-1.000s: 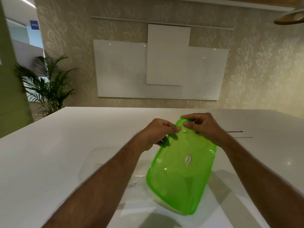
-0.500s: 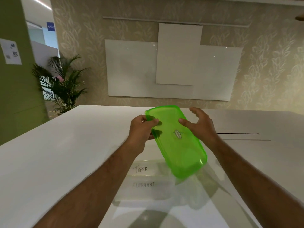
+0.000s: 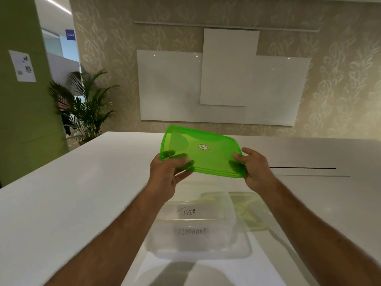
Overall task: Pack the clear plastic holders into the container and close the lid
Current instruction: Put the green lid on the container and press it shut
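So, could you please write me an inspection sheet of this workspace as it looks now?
Surface: white table, with a dark slot line at right.
Job's things: green lid held above the clear container; cards reading TIGER and ELEPHANT inside.
Clutter: nothing seen.
Grippers: left hand and right hand grip the lid's near corners.
Cables: nothing seen.
Surroundings: whiteboards, potted palm, green pillar.
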A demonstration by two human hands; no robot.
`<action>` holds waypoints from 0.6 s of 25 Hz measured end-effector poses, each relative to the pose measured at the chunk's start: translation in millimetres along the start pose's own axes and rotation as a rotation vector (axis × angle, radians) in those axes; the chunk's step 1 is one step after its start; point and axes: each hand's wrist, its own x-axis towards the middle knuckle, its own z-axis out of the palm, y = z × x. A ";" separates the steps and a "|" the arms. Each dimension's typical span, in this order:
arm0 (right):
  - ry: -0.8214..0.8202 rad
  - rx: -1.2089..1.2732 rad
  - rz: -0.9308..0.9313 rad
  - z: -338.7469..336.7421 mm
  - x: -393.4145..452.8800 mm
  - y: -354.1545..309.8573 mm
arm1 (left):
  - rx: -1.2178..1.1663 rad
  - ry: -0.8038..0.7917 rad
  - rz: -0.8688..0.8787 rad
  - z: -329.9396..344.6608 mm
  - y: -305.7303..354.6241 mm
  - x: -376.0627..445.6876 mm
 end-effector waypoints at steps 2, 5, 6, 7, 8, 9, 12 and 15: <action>0.006 0.028 0.004 0.0 -1.9 0.7 | 0.118 -0.011 -0.038 -18.3 12.0 2.5; -0.008 0.022 0.024 1.5 -9.5 7.3 | 0.358 0.140 -0.065 -44.6 27.8 11.9; -0.011 0.013 0.038 2.0 -12.1 9.9 | 0.427 0.178 -0.062 -51.1 30.8 15.0; -0.011 0.005 0.056 3.1 -14.5 12.8 | 0.479 0.202 -0.056 -56.4 32.6 16.7; -0.007 -0.005 0.071 4.3 -16.9 15.5 | 0.517 0.215 -0.041 -60.9 32.9 16.8; 0.008 -0.018 0.080 6.0 -19.4 18.2 | 0.544 0.215 -0.020 -63.9 32.1 16.3; 0.080 -0.132 0.056 8.8 -26.6 26.6 | 0.592 0.191 0.067 -69.0 28.5 11.9; 0.083 -0.251 0.009 9.3 -29.5 34.1 | 0.591 0.186 0.074 -73.2 25.6 9.2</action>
